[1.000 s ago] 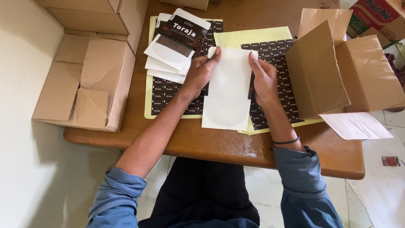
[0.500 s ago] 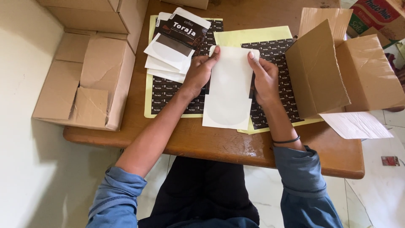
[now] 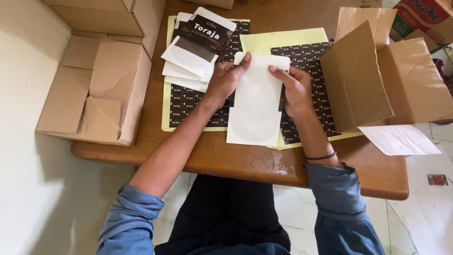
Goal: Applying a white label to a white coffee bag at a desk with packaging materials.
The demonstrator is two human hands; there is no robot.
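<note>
A: Obs, head cam. Left hand (image 3: 225, 81) and right hand (image 3: 296, 87) both grip the flat white rectangular pouch with a faint oval window (image 3: 257, 101) near its top edge, fingers curled onto the upper corners, thumbs behind, can't see them.

B: Pouch position?

A: Lower half lies on the brown wooden table (image 3: 245, 163), centre front, overlapping two yellow backing sheets of small dark printed labels (image 3: 309, 59). Top end looks slightly raised btw the hands.

B: Surroundings?

A: Just left, touching the left hand's side: fanned stack of same white pouches (image 3: 186, 63), a dark-labelled pouch (image 3: 207, 29) on top. Open brown cardboard box (image 3: 94, 89) at table's left edge, another brown cardboard box with raised flap (image 3: 377, 80) at right. Loose white paper sheet (image 3: 401, 139) beside it.

B: Handling tips?

A: My judgement: keep grip at corners only, no pressing on the oval window, film prob. smudges or creases. Keep top edge level so pouch stays square to the label sheets. Thin stock, so light pinch, both sides even, else it bows. Mind the stack at left, elbow room tight.
</note>
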